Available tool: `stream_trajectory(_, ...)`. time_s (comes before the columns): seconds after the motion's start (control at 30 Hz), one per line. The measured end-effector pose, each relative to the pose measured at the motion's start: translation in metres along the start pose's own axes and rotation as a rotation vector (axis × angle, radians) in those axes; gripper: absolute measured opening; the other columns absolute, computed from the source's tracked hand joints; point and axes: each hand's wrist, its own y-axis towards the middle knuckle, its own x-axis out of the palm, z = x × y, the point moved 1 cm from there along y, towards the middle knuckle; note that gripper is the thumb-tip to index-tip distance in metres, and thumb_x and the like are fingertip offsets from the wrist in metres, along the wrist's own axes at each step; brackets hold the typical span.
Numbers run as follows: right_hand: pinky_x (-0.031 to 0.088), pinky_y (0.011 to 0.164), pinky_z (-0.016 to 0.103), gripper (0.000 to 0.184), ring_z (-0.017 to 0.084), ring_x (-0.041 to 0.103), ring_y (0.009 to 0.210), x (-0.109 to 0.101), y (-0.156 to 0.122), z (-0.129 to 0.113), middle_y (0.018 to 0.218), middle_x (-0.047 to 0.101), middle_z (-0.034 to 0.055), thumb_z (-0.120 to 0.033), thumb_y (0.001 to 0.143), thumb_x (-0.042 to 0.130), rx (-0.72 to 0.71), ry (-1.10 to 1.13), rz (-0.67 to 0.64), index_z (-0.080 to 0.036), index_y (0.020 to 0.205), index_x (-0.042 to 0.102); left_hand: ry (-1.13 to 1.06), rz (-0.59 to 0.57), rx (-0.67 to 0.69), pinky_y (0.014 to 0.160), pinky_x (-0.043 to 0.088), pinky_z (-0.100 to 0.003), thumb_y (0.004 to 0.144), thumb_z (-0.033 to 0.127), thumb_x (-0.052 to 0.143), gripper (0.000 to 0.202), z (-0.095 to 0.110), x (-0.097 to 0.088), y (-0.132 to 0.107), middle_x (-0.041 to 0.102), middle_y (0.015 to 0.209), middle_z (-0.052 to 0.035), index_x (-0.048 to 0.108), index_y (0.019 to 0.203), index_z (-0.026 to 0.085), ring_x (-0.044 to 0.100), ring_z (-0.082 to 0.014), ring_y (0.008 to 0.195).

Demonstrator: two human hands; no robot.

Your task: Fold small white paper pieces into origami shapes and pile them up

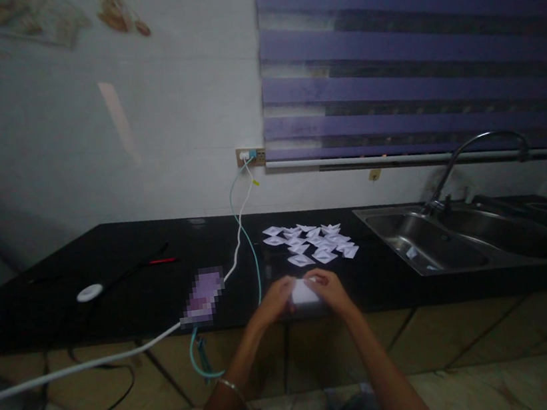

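A small piece of white paper [305,291] is held between my two hands at the front edge of the black countertop. My left hand [279,298] is closed on its left side, and my right hand [329,288] grips its right side near the top. The paper looks bright and slightly blurred, so its folds cannot be made out. Just beyond my hands, several folded white paper boats [308,242] lie in a loose group on the counter.
The black countertop [140,303] bears a pixelated phone-like object [205,296] with a white cable [237,253], a white round object [89,293] and a red item [161,261]. A teal cable [257,267] runs to the wall outlet [260,157]. A steel sink [409,241] is at right.
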Motion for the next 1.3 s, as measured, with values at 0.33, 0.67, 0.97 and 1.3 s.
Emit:
stream_trajectory(0.33, 0.040, 0.052, 0.022, 0.031, 0.013, 0.054, 0.057, 0.002, -0.001, -0.002, 0.065, 0.057, -0.0017, -0.040, 0.068, 0.070, 0.052, 0.131, -0.068, -0.018, 0.085, 0.057, -0.265, -0.035, 0.032, 0.040, 0.033, -0.016, 0.066, 0.034, 0.070, 0.046, 0.000, -0.009, -0.002, 0.060, 0.076, -0.0031, 0.060, 0.104, 0.011, 0.047, -0.0064, 0.051)
stream_trajectory(0.67, 0.043, 0.060, 0.025, 0.028, 0.017, 0.058, 0.069, 0.002, -0.001, -0.004, 0.076, 0.062, 0.0027, -0.042, 0.070, 0.068, 0.015, 0.100, -0.009, -0.017, 0.082, 0.063, -0.163, 0.052, 0.059, 0.045, 0.038, -0.018, 0.070, 0.041, 0.067, 0.040, 0.002, -0.007, -0.002, 0.063, 0.081, -0.0070, 0.064, 0.094, 0.010, 0.051, -0.0083, 0.054)
stream_trajectory(0.97, 0.046, 0.072, 0.030, 0.038, 0.023, 0.059, 0.088, 0.001, 0.000, -0.011, 0.098, 0.064, 0.0072, -0.043, 0.072, 0.066, -0.010, 0.089, 0.019, -0.019, 0.100, 0.063, -0.151, 0.076, 0.049, 0.051, 0.044, -0.021, 0.067, 0.039, 0.070, 0.043, -0.004, -0.008, 0.002, 0.066, 0.093, -0.0101, 0.063, 0.099, 0.011, 0.060, -0.0170, 0.075)
stream_trajectory(1.3, 0.041, 0.091, 0.035, 0.041, 0.028, 0.040, 0.122, 0.004, -0.006, -0.016, 0.139, 0.034, 0.0070, -0.030, 0.060, 0.077, -0.118, -0.124, -0.192, -0.025, 0.099, 0.067, -0.193, 0.236, 0.035, 0.052, 0.047, -0.022, 0.068, 0.038, 0.068, 0.041, -0.012, -0.012, 0.010, 0.067, 0.079, -0.0073, 0.063, 0.099, 0.011, 0.060, -0.0143, 0.065)
